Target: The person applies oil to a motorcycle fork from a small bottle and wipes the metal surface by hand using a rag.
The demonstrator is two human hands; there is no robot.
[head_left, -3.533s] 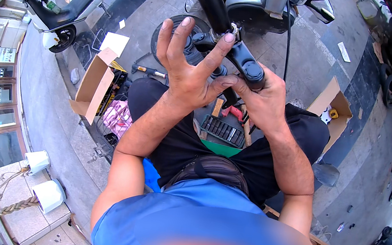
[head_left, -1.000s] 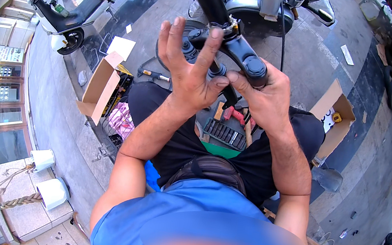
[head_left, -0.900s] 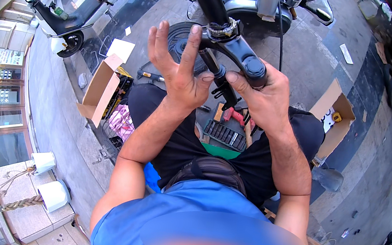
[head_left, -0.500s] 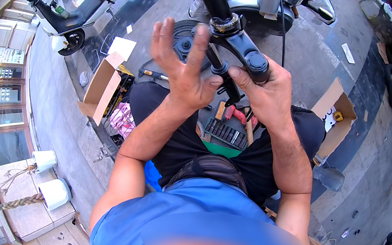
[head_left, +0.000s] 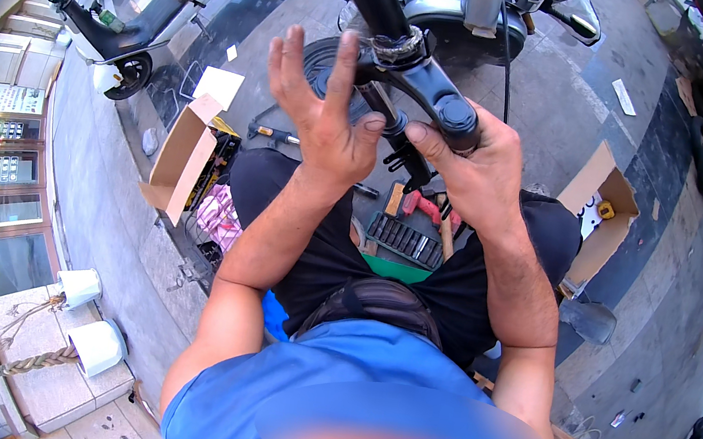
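Note:
A black front fork (head_left: 427, 83) stands tilted in front of me, its thick upper tube running up to the top edge. My right hand (head_left: 485, 162) is wrapped around the fork's right leg, just below the round cap, with the thumb toward the left leg. My left hand (head_left: 325, 127) is raised beside the left leg, fingers spread and nothing in the palm. Its thumb comes close to that leg; whether they touch I cannot tell. Greasy residue rings the joint between the tube and the fork crown.
Between my legs lie a socket set (head_left: 406, 240) in its case, a red power tool (head_left: 421, 202) and a wooden handle (head_left: 446, 239). Cardboard boxes stand at left (head_left: 181, 153) and right (head_left: 607, 222). Ahead is a silver scooter (head_left: 437, 9); another scooter (head_left: 117, 42) is parked far left.
The fork's upper tube and crown have shifted slightly left. My left hand has moved a little left and up, still spread; my right hand keeps its grip.

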